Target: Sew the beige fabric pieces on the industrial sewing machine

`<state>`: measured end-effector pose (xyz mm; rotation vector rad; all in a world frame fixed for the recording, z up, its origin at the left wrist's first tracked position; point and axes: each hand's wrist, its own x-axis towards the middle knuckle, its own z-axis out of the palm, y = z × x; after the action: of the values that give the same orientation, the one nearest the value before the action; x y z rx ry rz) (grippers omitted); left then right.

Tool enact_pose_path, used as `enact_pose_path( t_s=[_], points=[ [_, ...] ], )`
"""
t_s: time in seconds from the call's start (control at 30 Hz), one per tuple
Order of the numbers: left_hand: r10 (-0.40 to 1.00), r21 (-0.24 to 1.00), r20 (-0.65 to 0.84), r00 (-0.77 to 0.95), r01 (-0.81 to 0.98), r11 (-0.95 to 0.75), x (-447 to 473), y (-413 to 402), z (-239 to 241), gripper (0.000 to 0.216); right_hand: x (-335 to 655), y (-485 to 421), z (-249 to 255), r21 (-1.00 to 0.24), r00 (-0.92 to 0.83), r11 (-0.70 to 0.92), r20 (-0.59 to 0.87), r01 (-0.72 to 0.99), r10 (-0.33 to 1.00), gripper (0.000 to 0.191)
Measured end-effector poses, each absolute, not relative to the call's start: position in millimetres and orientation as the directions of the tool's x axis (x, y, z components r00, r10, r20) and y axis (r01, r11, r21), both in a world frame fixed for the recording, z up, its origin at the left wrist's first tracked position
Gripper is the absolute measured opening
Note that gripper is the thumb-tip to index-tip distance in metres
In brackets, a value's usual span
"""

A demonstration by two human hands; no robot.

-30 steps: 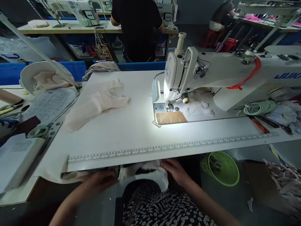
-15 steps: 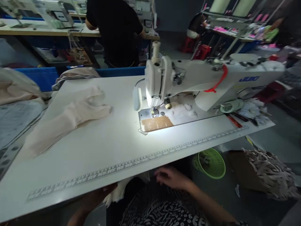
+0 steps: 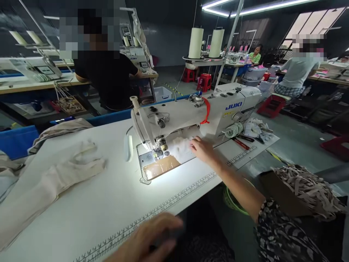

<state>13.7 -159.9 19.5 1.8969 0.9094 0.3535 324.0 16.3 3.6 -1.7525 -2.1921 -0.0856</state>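
Note:
My right hand (image 3: 201, 148) reaches under the arm of a white sewing machine (image 3: 174, 116), its fingers closed at the edge of a soft white cloth (image 3: 182, 145) on the machine bed. The needle and presser foot (image 3: 157, 153) are left of that hand, under a bright lamp. My left hand (image 3: 149, 236) is blurred at the table's front edge, thumb and fingers apart; I make out nothing held in it. Thin beige fabric pieces (image 3: 57, 182) lie in a layered stack on the left of the white table (image 3: 109, 203).
A printed ruler strip (image 3: 169, 203) runs along the front edge. Orange-handled tools (image 3: 241, 144), a coil of pale cord (image 3: 233, 130) and scraps sit at the right end. Below are a green basket (image 3: 231, 198) and a heap of fabric strips (image 3: 305, 189). Other people sit at machines beyond.
My right hand has gone from my lap up to the white cloth beneath the machine arm. My left hand has come up from below the table edge. The view has tilted up and shifted.

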Motion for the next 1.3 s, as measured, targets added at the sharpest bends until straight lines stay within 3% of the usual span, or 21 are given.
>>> enact_pose_path(
  t_s=[0.1,0.17,0.33,0.43,0.57,0.77,0.87,1.07,1.2,1.3],
  points=[
    [0.784,0.829,0.122,0.609,0.372,-0.418,72,-91,28,0.031,321,13,-1,-0.102,-0.213,0.253,0.300,0.962,0.930,0.021],
    [0.840,0.766,0.251,0.481,0.433,-0.476,102,-45,17,0.029,324,11,-3,-0.099,-0.220,0.263,0.317,0.960,0.923,0.021],
    [0.868,0.616,0.473,0.155,0.646,-0.451,147,28,-14,0.015,335,16,-4,-0.128,-0.301,0.392,0.444,0.911,0.844,0.015],
    [0.881,0.586,0.455,0.128,0.702,-0.404,156,41,-14,0.005,337,16,-7,-0.165,-0.308,0.429,0.480,0.888,0.821,0.011],
    [0.889,0.608,0.440,0.129,0.686,-0.401,150,31,-6,0.013,338,13,-8,-0.163,-0.310,0.387,0.362,0.907,0.879,0.010],
    [0.955,0.736,0.219,0.201,0.608,-0.297,92,-22,-4,0.023,339,11,-6,-0.139,-0.292,0.350,0.320,0.926,0.901,0.018],
    [0.982,0.674,0.125,0.142,0.714,-0.189,42,-42,0,0.027,340,12,-7,-0.149,-0.298,0.364,0.340,0.919,0.892,0.020],
    [0.994,0.422,0.029,-0.105,0.903,0.083,-28,-49,18,0.026,345,14,-12,-0.158,-0.310,0.412,0.437,0.898,0.844,0.017],
    [0.998,0.438,0.032,-0.047,0.898,0.028,-50,-45,20,0.025,353,17,-16,-0.152,-0.296,0.456,0.577,0.877,0.761,0.016],
    [0.986,0.429,0.163,-0.018,0.901,-0.054,-79,-40,24,0.024,356,20,-18,-0.175,-0.250,0.467,0.657,0.867,0.711,0.018]
  ],
)
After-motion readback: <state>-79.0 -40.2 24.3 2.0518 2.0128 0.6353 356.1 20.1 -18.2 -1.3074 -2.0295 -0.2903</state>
